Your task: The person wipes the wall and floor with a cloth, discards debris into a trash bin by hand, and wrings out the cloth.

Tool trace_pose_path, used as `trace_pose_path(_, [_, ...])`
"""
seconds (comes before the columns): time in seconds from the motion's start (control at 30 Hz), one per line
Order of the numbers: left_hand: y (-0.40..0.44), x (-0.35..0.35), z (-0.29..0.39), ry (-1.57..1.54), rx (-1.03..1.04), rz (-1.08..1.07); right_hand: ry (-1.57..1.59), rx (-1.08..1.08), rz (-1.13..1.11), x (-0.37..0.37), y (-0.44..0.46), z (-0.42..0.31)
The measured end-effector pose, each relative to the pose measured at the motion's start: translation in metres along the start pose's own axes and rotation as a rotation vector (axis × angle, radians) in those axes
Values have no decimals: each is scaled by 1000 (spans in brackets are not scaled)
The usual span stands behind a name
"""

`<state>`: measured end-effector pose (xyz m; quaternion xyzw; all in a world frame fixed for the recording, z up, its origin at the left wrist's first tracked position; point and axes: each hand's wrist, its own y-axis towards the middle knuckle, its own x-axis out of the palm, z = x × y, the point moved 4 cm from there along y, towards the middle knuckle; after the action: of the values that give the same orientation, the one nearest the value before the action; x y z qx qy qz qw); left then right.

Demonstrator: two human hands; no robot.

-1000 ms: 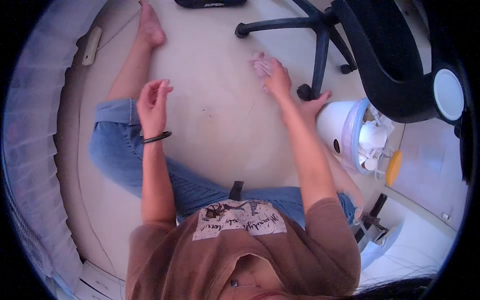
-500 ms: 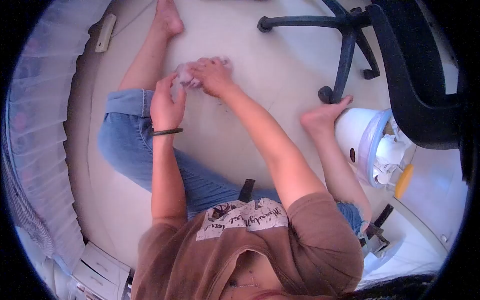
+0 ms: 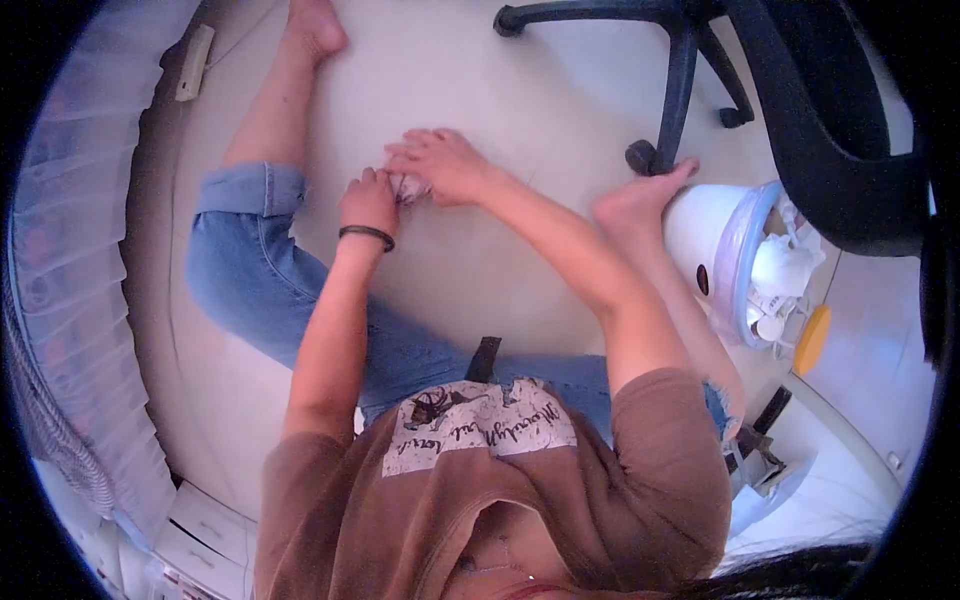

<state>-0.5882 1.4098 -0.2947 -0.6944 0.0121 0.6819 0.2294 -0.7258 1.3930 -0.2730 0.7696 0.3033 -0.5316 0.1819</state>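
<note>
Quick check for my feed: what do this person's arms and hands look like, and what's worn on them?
Both arms have loose brown short sleeves ending above the elbow, with bare forearms. The left hand has a thin, dark band around its wrist; the right hand shows no band. Neither wears a glove.

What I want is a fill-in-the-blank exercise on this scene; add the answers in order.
The right hand partly covers a pale cloth; the dark band circles the ______ wrist.
The bin stands beside the person's ______ foot.
The office chair is ______.
The shirt is mostly ______.
Missing words: left; right; black; brown.
</note>
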Motion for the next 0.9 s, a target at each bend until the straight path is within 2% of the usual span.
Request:
trace_pose_path(0.07, [-1,-7,1,33,45,16,6,-31,103,-12,-9,9])
trace_pose_path(0.17, [-3,1,12,74,-49,-66,-2,7,51,-17,-34,17])
trace_pose_path(0.27, [-7,19,26,77,-54,21,-19,-14,122,-4,-63,15])
trace_pose_path(0.37, [-13,33,36,-18,-96,-25,-45,72,97,1,-74,8])
trace_pose_path(0.47, [-18,34,39,-55,-123,-97,79,178,19,-1,-75,4])
trace_pose_path(0.57, [-24,26,39,-110,-142,-166,191,379,-115,7,-66,7])
trace_pose_path(0.67, [-28,44,30,-27,402,-194,172,539,193,22,-60,-14])
trace_pose_path(0.77, [-27,26,6,-699,23,-895,152,501,329,27,-65,-32])
trace_pose_path(0.87, [-32,-7,-4,-804,-39,-918,100,616,415,31,-63,-57])
trace_pose_path(0.9, [-28,11,-11,-847,-41,-907,110,634,431,34,-60,-58])
